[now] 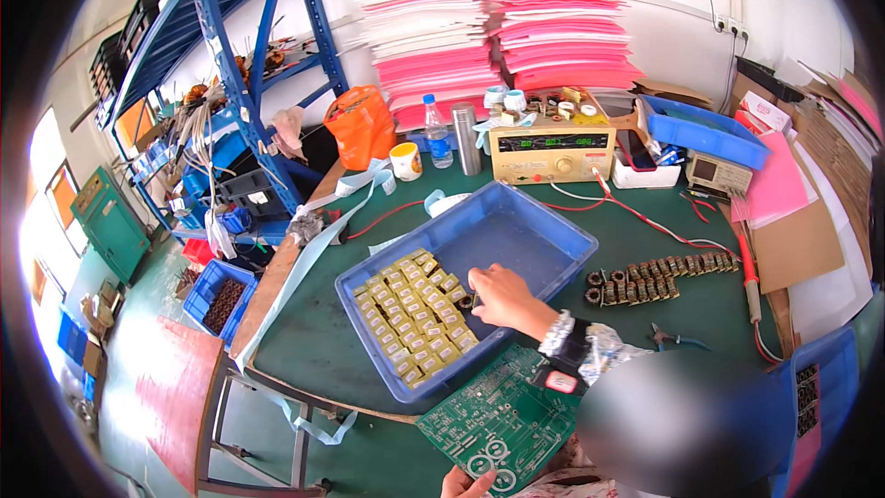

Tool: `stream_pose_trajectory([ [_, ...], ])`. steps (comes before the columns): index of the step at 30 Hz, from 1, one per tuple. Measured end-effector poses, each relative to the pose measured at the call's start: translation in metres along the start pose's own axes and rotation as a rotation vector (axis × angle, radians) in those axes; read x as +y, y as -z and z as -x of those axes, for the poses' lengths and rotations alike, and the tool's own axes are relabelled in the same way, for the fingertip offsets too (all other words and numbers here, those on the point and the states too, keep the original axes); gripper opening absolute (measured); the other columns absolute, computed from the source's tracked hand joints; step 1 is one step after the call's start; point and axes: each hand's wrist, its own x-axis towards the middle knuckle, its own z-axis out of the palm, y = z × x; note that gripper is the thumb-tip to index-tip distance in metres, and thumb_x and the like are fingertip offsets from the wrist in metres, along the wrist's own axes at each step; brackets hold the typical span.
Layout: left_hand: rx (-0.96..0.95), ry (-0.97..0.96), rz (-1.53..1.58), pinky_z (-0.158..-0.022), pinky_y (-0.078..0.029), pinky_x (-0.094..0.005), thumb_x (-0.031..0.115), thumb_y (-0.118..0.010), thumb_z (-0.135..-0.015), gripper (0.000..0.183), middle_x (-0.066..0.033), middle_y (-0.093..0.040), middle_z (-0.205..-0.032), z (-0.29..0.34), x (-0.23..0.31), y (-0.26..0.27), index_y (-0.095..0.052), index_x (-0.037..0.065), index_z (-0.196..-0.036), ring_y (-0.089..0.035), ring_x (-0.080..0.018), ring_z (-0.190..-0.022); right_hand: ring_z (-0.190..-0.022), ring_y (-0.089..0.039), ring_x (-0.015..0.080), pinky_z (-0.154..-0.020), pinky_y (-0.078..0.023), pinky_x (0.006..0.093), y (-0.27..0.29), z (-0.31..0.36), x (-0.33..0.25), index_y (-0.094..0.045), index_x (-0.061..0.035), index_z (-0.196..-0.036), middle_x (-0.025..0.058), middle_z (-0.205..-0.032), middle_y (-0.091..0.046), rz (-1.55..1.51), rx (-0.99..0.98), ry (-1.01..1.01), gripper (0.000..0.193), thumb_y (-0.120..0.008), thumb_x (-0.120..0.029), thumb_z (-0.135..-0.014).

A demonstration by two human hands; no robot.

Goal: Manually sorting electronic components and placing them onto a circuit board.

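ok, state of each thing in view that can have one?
Power supply: on, display lit
Blue tray: part full, right side bare
Yellow blocks: packed in rows
Green circuit board: tilted, gripped at its lower edge by the left hand
Right hand: over the tray, fingers bent, grip unclear
Water bottle: upright, capped
Mug: upright
Pink and white sheets: stacked

Electronics workshop (circuit board [498,413])
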Motion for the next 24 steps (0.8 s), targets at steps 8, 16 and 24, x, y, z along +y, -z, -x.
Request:
stream_pose_trajectory([
  [8,0.084,0.085,0.045,-0.068,-0.045,-0.0244,0.007,-0.054,-0.09,0.023,-0.0013,-0.062,-0.094,0.01,-0.002,0.004,-0.054,-0.001,-0.111,-0.055,-0.0083,-0.079,-0.09,-0.058,0.0305,-0.075,-0.048,0.0411,-0.022,-0.003,0.001,-0.052,-0.0056,-0.099,0.0104,-0.079,-0.064,0.271,-0.104,-0.081,0.038,-0.067,-0.005,-0.064],
  [16,0.036,0.09,0.071,-0.077,-0.047,-0.0267,0.003,-0.053,-0.09,0.032,-0.0049,-0.061,-0.105,0.004,-0.011,0.015,-0.047,-0.002,-0.121,-0.058,-0.012,-0.09,-0.092,-0.049,0.021,-0.082,-0.039,0.0339,0.072,0.108,0.003,-0.057,-0.0097,-0.105,0.003,-0.097,-0.055,-0.243,0.246,0.006,0.035,-0.064,-0.002,-0.071],
  [24,-0.037,0.084,0.024,-0.076,-0.047,-0.0261,0.003,-0.053,-0.09,0.032,-0.0047,-0.06,-0.106,-0.006,-0.002,0.004,-0.048,-0.001,-0.122,-0.057,-0.0122,-0.09,-0.095,-0.055,0.0086,-0.083,-0.046,0.0236,0.043,0.238,0.01,-0.053,-0.0024,-0.11,0.0041,-0.108,-0.058,-1.303,0.147,-0.584,0.032,-0.064,0.003,-0.08],
])
